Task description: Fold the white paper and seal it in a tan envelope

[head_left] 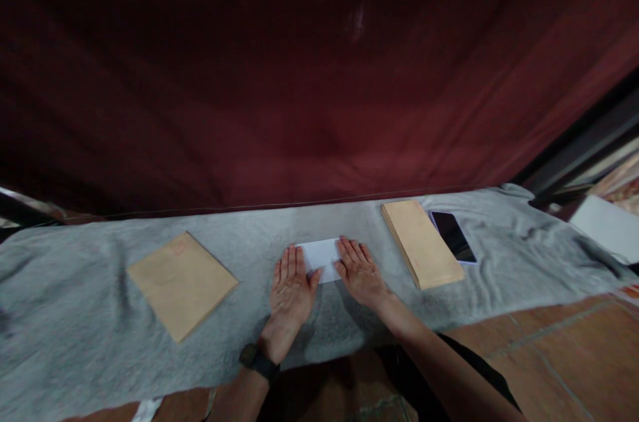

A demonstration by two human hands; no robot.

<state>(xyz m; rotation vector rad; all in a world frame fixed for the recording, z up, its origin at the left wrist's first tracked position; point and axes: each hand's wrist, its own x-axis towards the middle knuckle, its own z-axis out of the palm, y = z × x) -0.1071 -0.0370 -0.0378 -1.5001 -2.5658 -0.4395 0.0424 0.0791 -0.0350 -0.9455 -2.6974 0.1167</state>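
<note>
Nearest, a dark wristwatch (259, 363) encircles the left wrist. Beyond it, the left hand (292, 287) lies open, palm down, fingers together, on the left edge of the white paper (320, 255), the landmark; the right hand (363, 273), likewise open and flat, covers its right edge. The paper rests on the grey cloth (332, 329). Left of the paper, well apart, lies a brown envelope (182, 284); right of it, a brown envelope stack (422, 243), with a phone (452, 237) just beyond. Behind the paper hangs a dark-red curtain (309, 89).
</note>
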